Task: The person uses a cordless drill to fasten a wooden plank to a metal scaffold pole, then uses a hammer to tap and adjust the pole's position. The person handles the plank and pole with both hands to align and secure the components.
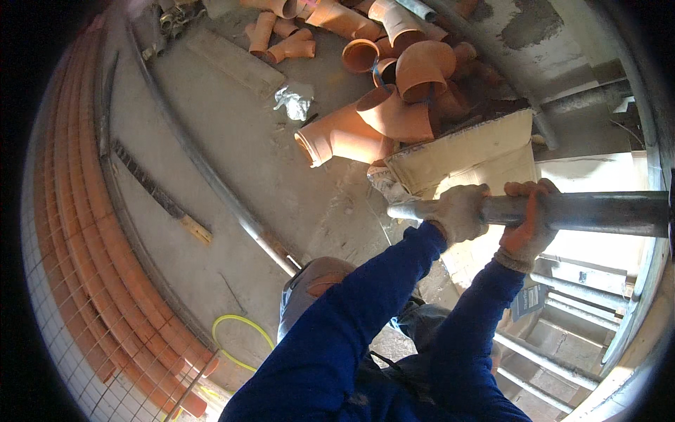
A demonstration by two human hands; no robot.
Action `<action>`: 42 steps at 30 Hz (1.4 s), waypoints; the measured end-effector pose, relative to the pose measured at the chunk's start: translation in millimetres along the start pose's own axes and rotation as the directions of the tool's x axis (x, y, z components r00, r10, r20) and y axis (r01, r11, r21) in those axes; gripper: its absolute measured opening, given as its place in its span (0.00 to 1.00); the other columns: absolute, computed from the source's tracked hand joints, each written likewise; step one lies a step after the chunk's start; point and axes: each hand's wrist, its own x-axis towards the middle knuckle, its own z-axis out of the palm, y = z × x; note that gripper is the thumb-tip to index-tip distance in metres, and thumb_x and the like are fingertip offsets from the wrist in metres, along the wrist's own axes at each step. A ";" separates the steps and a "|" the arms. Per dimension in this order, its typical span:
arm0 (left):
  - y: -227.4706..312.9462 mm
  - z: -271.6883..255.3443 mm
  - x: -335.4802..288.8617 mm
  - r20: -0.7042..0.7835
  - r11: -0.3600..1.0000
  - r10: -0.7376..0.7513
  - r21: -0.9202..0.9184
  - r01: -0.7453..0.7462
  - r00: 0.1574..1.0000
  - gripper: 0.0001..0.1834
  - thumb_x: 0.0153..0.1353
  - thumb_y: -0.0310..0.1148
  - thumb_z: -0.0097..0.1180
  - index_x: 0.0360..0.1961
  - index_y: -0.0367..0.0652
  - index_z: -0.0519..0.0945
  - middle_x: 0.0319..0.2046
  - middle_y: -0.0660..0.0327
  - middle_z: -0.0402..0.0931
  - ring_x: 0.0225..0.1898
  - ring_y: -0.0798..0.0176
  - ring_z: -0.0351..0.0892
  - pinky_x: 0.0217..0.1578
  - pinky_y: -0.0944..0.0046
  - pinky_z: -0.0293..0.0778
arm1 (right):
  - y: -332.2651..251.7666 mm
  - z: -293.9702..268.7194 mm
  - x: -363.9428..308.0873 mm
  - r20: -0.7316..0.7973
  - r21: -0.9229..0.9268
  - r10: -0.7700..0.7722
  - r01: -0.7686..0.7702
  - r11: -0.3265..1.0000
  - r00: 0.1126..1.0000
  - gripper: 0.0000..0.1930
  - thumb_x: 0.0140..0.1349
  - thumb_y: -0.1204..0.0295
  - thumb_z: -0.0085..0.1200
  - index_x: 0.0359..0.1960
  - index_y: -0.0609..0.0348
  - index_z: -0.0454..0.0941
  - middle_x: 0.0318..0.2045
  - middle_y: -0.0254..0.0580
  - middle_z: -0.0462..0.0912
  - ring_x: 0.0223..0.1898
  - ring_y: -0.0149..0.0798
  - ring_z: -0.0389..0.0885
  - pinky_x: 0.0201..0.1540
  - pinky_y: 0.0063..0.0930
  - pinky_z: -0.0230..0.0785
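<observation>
A grey metal pipe (605,212) lies across the right side of the view, its near end pointing left and its far end running to the right rim. My left hand (462,213), in a pale work glove, is wrapped round it close to the left end. Just to the right, my right hand (526,228) grips the same pipe from below, in a glove with an orange palm. Both arms wear blue sleeves. Beneath the pipe, an opened cardboard piece (471,151) lies partly in bright sunlight.
Orange plastic pipe fittings (351,133) are heaped at the top. Long orange pipes (88,239) lie behind wire mesh on the left. A long grey pole (204,169), a handsaw (151,184) and a yellow-green hose loop (228,318) are on the floor. A metal ladder-like frame (548,359) stands lower right.
</observation>
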 end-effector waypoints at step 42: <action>-25.9 -3.7 -3.2 0.203 0.861 0.083 -0.508 0.033 0.976 0.24 0.49 0.26 0.69 0.45 0.46 0.71 0.20 0.65 0.74 0.16 0.69 0.74 0.16 0.68 0.70 | -12.1 17.8 -5.4 -0.117 0.061 0.154 -0.148 0.987 0.981 0.13 0.55 0.73 0.67 0.38 0.61 0.75 0.31 0.40 0.81 0.30 0.35 0.83 0.35 0.31 0.79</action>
